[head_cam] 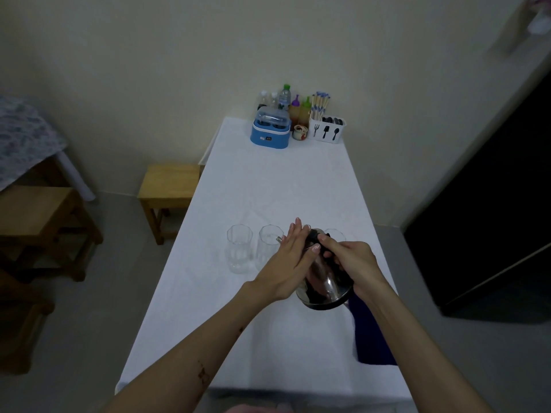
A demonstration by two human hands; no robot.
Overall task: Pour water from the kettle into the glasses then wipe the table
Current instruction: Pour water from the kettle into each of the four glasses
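Two hands meet on the kettle (326, 283): the right hand (350, 263) is wrapped around its dark handle at the top, fingers curled closed, while the left hand (287, 263) lies flat against the shiny metal side with fingers straight and together, steadying it. The kettle is lifted and tipped toward the far left, its spout reaching the rim of the middle glass (269, 245), so the pouring step appears to be in hand (no stream of water can be made out in this dim light). Just left of that glass stands another glass (239, 248), and a third glass (335, 234) peeks out behind the kettle; how full any of them is cannot be told. A dark blue cloth (372, 335) lies on the white table (268, 186) beneath the right forearm, ready for wiping. Next, the pour likely calls for a slow, controlled tilt, then shifting the spout to the remaining glasses.
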